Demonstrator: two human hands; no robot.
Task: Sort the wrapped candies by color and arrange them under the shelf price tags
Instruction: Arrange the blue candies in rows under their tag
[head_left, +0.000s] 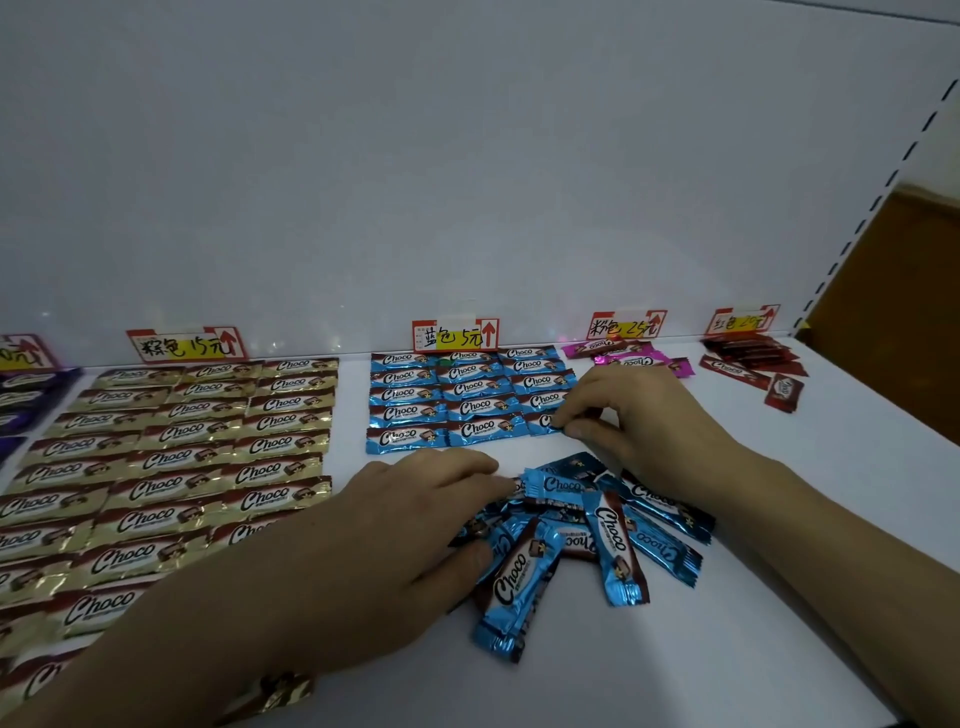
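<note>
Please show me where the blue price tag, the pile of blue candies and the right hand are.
blue price tag (455, 334): head view, its middle.
pile of blue candies (612, 526): head view, top wrapper.
right hand (641, 415): head view, its back.

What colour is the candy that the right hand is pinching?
Blue, with a brown band: the candy shows in the head view.

Loose candies (576, 530) lie before candy rows (467, 400).
</note>
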